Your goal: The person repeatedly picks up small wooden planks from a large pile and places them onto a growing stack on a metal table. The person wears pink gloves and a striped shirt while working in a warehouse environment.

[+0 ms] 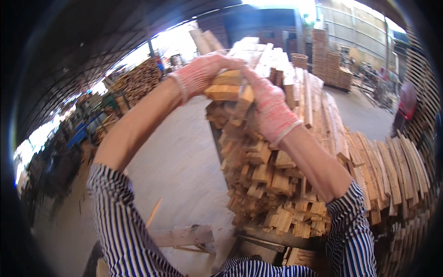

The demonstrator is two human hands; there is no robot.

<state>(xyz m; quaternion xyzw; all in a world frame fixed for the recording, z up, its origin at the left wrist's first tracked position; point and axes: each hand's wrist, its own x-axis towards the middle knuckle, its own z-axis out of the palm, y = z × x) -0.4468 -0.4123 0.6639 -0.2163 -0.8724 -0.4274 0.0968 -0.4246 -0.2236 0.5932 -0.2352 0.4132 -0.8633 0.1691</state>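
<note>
Both my hands wear pink-and-white knitted gloves. They come together at the near end of a few wooden boards point(224, 91), at the top left corner of a tall stack of boards point(272, 173). My left hand point(203, 75) is closed over the left side and top of these boards, which lie one on another. From the right, my right hand point(270, 104) grips the same bunch, its fingers partly hidden behind the wood. Below the hands, uneven board ends jut out toward me, slightly blurred near the gloves.
More boards lie in a row point(392, 171) to the right. A wooden plank point(184, 235) rests low in front of me, a thin stick point(154, 212) near it. Wood piles point(138, 83) stand at the far left, stacked slats point(327, 62) at the back right. A person point(406, 108) is at the right.
</note>
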